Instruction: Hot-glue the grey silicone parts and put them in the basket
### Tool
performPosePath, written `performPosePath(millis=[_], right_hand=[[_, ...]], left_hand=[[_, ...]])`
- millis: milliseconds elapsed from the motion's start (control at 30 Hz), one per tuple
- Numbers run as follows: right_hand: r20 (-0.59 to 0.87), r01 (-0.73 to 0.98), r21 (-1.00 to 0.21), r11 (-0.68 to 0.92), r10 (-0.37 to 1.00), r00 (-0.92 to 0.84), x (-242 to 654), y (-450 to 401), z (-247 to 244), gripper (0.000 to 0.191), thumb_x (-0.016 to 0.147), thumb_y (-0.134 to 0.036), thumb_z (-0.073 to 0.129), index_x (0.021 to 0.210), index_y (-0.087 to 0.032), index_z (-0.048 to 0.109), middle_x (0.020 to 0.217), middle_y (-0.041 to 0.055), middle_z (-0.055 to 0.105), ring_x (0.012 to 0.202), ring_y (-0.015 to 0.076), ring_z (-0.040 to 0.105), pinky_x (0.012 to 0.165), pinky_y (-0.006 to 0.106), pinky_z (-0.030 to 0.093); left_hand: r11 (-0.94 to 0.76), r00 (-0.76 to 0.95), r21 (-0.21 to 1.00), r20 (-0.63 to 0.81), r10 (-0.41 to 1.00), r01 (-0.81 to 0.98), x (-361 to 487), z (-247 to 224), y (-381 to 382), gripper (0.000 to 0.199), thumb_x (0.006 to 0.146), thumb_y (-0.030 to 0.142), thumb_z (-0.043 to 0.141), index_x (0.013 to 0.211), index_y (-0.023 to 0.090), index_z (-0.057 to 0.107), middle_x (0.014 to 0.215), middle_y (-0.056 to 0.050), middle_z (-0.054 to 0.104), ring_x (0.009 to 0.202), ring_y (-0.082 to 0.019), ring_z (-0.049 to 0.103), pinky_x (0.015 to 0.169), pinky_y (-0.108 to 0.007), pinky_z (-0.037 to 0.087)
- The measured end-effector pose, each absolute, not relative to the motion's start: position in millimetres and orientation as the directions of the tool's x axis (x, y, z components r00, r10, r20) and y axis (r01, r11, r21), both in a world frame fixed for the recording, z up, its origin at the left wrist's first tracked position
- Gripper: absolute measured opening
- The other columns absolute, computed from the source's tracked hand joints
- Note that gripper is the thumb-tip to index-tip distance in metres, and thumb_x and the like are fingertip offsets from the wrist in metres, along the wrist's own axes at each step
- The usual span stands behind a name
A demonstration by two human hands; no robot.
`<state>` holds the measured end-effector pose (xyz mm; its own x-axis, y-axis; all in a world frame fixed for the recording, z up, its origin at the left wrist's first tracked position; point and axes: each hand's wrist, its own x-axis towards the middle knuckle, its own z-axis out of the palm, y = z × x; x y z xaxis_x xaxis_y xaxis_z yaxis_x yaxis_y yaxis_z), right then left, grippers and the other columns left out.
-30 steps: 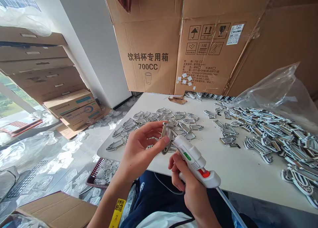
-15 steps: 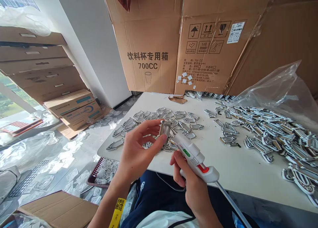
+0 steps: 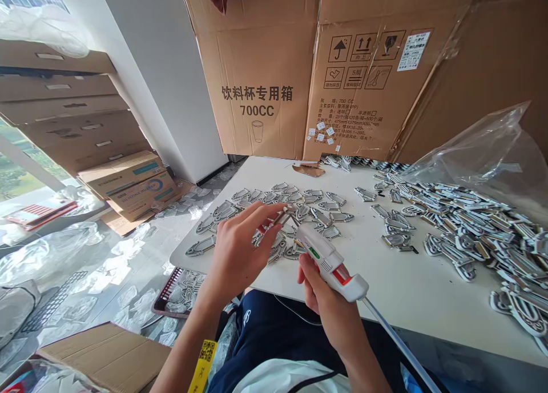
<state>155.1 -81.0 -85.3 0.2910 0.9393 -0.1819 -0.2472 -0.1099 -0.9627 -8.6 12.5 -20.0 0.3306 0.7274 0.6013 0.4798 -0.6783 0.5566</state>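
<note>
My left hand [image 3: 242,247] pinches a small grey-white frame piece [image 3: 280,218] between thumb and fingers, above the white table [image 3: 385,279]. A white glue gun [image 3: 327,259] with a red trigger is wrapped in my right hand [image 3: 327,301]; its nozzle points up and left, close beside the held piece. Whether nozzle and piece touch is unclear. Behind both hands lie several similar flat pieces [image 3: 226,211], spread out on the table.
A large heap of pieces [image 3: 483,227] covers the table's right side, beside a clear plastic bag [image 3: 483,153]. Tall cardboard [image 3: 261,56] stands behind. Left and below are a red basket [image 3: 165,293], an open carton [image 3: 107,359] and plastic scraps.
The piece in my left hand has tilted from nearly upright to flatter. The glue gun has shifted slightly left and up, and its nozzle sits nearer the piece.
</note>
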Motion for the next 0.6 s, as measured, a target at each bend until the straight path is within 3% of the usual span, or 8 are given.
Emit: performPosePath(millis=[133, 300, 433, 600], right_hand=[[-0.184, -0.204, -0.970, -0.130, 0.944, 0.274, 155, -78, -89, 0.058, 0.093, -0.082, 0.082, 0.097, -0.028, 0.061, 0.061, -0.0094, 0.049, 0.052, 0.0123, 0.032, 0.050, 0.026, 0.031], [-0.117, -0.255, -0.965, -0.057, 0.967, 0.228, 152, -79, -90, 0.052, 0.097, -0.072, 0.085, 0.105, -0.028, 0.060, 0.084, -0.0053, 0.059, 0.064, 0.0122, 0.040, 0.054, 0.024, 0.033], [-0.001, -0.219, -0.975, 0.048, 0.976, 0.219, 148, -85, -83, 0.048, 0.100, -0.068, 0.083, 0.093, -0.026, 0.060, 0.078, -0.0059, 0.051, 0.060, 0.0115, 0.035, 0.052, 0.027, 0.027], [0.029, -0.209, -0.973, 0.097, 0.951, 0.307, 143, -89, -77, 0.056, 0.100, -0.076, 0.079, 0.087, -0.027, 0.057, 0.065, -0.0084, 0.045, 0.051, 0.0102, 0.026, 0.049, 0.030, 0.024]], left_hand=[[-0.601, 0.253, 0.704, 0.546, 0.799, 0.378, -4, -25, 20, 0.025, 0.103, 0.027, 0.078, 0.126, 0.028, 0.087, 0.106, -0.004, 0.085, 0.091, -0.023, 0.080, 0.087, -0.037, 0.066], [-0.312, 0.125, 0.946, 0.300, 0.946, 0.086, -6, -29, 32, 0.037, 0.088, 0.033, 0.094, 0.123, 0.024, 0.085, 0.105, -0.005, 0.084, 0.097, -0.023, 0.082, 0.086, -0.034, 0.068], [-0.161, 0.165, 0.982, 0.176, 0.970, -0.100, -12, -26, 35, 0.048, 0.084, 0.035, 0.100, 0.127, 0.022, 0.085, 0.111, -0.008, 0.084, 0.096, -0.020, 0.080, 0.076, -0.027, 0.065], [-0.073, 0.233, 0.984, 0.110, 0.966, -0.161, -13, -22, 33, 0.040, 0.084, 0.036, 0.100, 0.120, 0.021, 0.090, 0.107, -0.008, 0.086, 0.098, -0.021, 0.079, 0.087, -0.031, 0.066]])
